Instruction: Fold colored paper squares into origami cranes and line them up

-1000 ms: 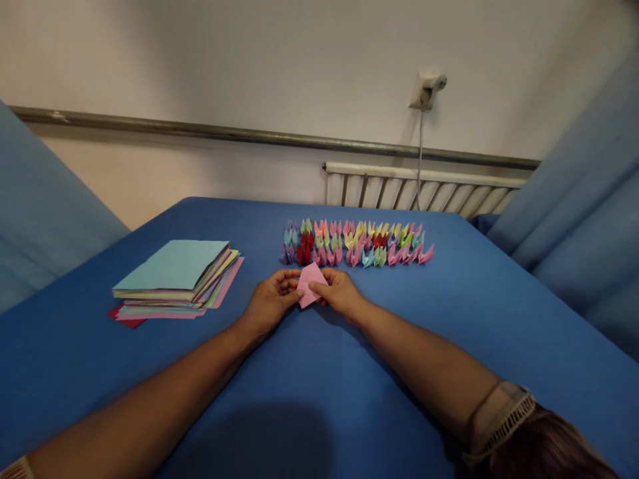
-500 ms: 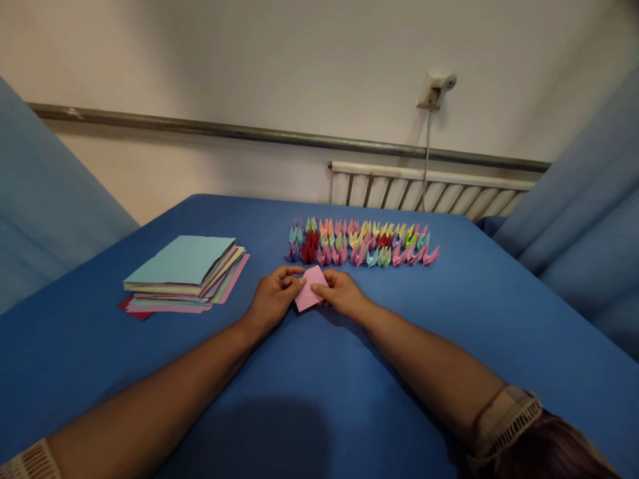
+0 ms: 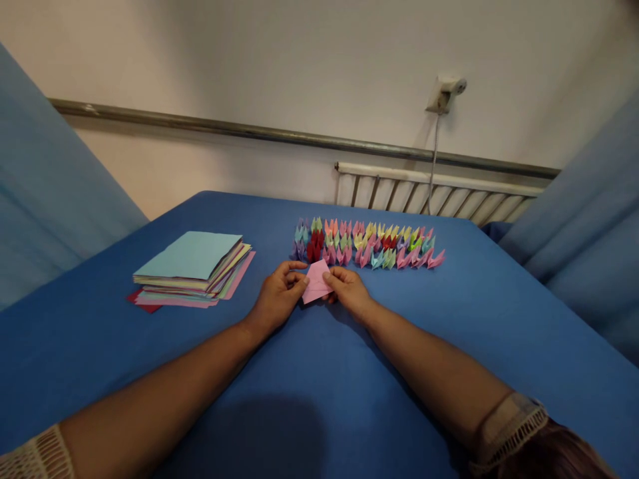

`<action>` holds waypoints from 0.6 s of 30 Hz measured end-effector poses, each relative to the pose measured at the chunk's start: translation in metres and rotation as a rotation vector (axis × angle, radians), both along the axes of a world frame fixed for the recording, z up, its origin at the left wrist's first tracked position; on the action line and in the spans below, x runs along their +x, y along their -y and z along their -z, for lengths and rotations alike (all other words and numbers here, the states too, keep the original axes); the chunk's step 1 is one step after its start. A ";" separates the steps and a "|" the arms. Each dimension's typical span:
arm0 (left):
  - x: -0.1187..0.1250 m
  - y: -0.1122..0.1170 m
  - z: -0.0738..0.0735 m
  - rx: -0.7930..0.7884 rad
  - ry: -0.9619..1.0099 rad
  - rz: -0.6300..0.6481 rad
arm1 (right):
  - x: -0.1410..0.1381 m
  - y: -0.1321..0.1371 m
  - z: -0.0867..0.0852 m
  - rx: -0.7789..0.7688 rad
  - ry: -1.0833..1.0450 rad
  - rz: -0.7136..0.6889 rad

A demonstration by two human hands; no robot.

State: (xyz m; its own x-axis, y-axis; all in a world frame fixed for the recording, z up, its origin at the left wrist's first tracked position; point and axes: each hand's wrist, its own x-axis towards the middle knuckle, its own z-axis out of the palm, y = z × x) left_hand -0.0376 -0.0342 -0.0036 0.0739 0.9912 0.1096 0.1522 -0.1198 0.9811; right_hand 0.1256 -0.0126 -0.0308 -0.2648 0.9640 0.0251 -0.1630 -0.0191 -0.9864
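Note:
A small folded piece of pink paper (image 3: 316,282) is held between my two hands, just above the blue-covered table (image 3: 389,372). My left hand (image 3: 282,289) pinches its left edge with thumb and fingers. On the other side, my right hand (image 3: 348,290) grips it, thumb on top and fingers underneath, partly hidden. Crease lines show across the paper's face. Right behind it stand rows of folded paper cranes (image 3: 369,246) in pink, red, yellow, green, blue and purple.
To the left lies a stack of coloured paper sheets (image 3: 190,256), light blue on top. Behind the table are a wall rail (image 3: 249,135), a radiator (image 3: 439,189) and a socket with a plugged-in cord (image 3: 442,96). Blue curtains (image 3: 44,179) hang at both sides.
The pink paper has turned slightly in my hands, and my right thumb has shifted up toward its right edge. The whole view has moved a little, so things sit further right.

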 end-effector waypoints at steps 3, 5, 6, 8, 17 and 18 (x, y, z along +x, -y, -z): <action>0.000 -0.001 -0.001 -0.018 0.023 -0.030 | 0.001 0.002 -0.002 0.024 0.001 -0.036; 0.000 -0.001 -0.002 -0.026 0.034 -0.045 | 0.002 0.002 -0.003 0.037 0.009 -0.065; 0.000 -0.001 -0.002 -0.027 0.036 -0.050 | 0.002 0.002 -0.003 0.034 0.013 -0.069; 0.000 -0.002 -0.002 -0.024 0.034 -0.052 | 0.002 0.001 -0.003 0.012 0.022 -0.065; 0.003 0.001 0.001 0.000 0.026 0.050 | 0.001 -0.002 0.001 -0.022 0.020 -0.038; 0.002 0.001 0.001 0.007 0.026 0.043 | 0.001 -0.002 0.001 -0.018 0.018 -0.042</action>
State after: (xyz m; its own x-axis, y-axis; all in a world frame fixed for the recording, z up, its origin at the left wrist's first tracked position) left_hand -0.0353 -0.0349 -0.0043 0.1135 0.9864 0.1189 0.1216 -0.1326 0.9837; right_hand 0.1270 -0.0109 -0.0315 -0.3052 0.9523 0.0024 -0.1442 -0.0437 -0.9886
